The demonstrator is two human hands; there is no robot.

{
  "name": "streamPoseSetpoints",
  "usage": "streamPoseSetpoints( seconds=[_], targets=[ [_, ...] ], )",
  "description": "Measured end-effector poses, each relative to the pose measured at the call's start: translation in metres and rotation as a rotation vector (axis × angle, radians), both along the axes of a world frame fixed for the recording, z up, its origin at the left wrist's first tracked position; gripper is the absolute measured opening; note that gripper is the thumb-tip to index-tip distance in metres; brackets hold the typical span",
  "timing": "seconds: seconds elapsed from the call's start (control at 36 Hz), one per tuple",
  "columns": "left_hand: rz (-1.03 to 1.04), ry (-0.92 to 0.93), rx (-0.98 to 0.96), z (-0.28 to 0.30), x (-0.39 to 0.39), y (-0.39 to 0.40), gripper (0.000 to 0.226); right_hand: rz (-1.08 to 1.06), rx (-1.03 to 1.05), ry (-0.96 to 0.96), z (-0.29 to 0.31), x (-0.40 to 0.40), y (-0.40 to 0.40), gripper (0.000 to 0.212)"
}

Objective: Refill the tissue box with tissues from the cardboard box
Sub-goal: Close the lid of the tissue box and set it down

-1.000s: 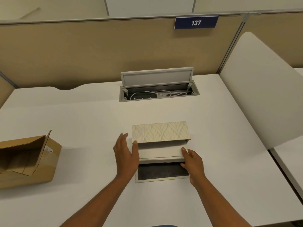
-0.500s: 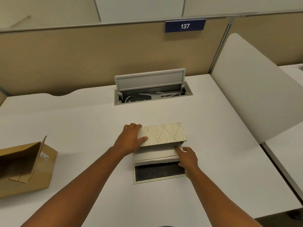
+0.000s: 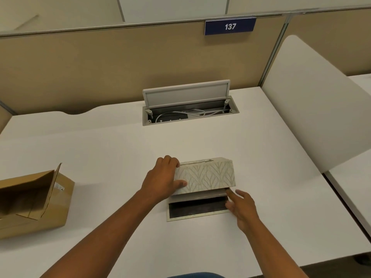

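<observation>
A cream tissue box (image 3: pixel 208 176) with a leaf pattern sits at the middle of the white desk (image 3: pixel 112 149), tilted onto its side. Its bottom flap (image 3: pixel 197 209), dark on the inside, lies flat on the desk toward me. My left hand (image 3: pixel 163 180) grips the box's left end, thumb on the patterned face. My right hand (image 3: pixel 242 206) rests at the flap's right end, fingers spread, index fingertip at the box's lower right corner. An opened brown cardboard box (image 3: pixel 32 201) lies at the desk's left edge; its contents are not visible.
An open cable tray (image 3: pixel 188 110) with a raised lid and white cables is set into the desk behind the tissue box. A beige partition with a "137" sign (image 3: pixel 229 26) runs along the back. A white divider panel (image 3: pixel 313 101) stands at the right.
My left hand has moved from the box's front to grip its left end. The box has tipped further over, hiding the white tissues. My right hand slid off to the flap's right end.
</observation>
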State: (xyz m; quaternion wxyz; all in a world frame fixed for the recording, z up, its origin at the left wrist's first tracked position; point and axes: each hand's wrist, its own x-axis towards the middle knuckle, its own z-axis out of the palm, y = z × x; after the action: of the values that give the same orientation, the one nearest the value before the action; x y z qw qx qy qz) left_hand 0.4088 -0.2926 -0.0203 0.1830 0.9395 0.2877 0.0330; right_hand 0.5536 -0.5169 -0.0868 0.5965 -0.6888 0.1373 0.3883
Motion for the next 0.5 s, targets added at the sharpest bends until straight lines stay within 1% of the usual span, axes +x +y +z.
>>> streamPoseSetpoints(
  seconds=[0.06,0.08,0.17,0.22,0.28,0.33,0.42,0.5],
  targets=[
    [-0.004,-0.005,0.001,0.001,-0.001,-0.003,0.057,0.011,0.053,0.109,-0.003,-0.011,-0.006,0.062],
    [-0.003,-0.004,-0.002,0.002,-0.002,-0.004,0.057,0.015,0.085,0.164,-0.005,-0.016,-0.008,0.059],
    [-0.011,-0.008,0.0,0.003,-0.008,-0.011,0.057,-0.062,0.126,0.245,-0.006,-0.03,-0.013,0.034],
    [-0.037,-0.026,0.023,0.002,-0.013,-0.017,0.055,-0.16,0.156,0.246,-0.007,-0.031,-0.017,0.028],
    [-0.057,-0.04,0.055,0.0,-0.019,-0.025,0.054,-0.228,0.176,0.195,-0.006,-0.028,-0.02,0.029],
    [-0.083,-0.052,0.108,-0.005,-0.026,-0.034,0.054,-0.236,0.132,0.08,-0.006,-0.023,-0.023,0.033],
    [-0.103,-0.05,0.175,-0.015,-0.037,-0.049,0.052,-0.205,0.031,-0.091,-0.003,-0.015,-0.027,0.036],
    [-0.099,-0.067,0.195,-0.026,-0.044,-0.062,0.05,-0.141,-0.036,-0.18,-0.001,-0.011,-0.03,0.036]
  ],
)
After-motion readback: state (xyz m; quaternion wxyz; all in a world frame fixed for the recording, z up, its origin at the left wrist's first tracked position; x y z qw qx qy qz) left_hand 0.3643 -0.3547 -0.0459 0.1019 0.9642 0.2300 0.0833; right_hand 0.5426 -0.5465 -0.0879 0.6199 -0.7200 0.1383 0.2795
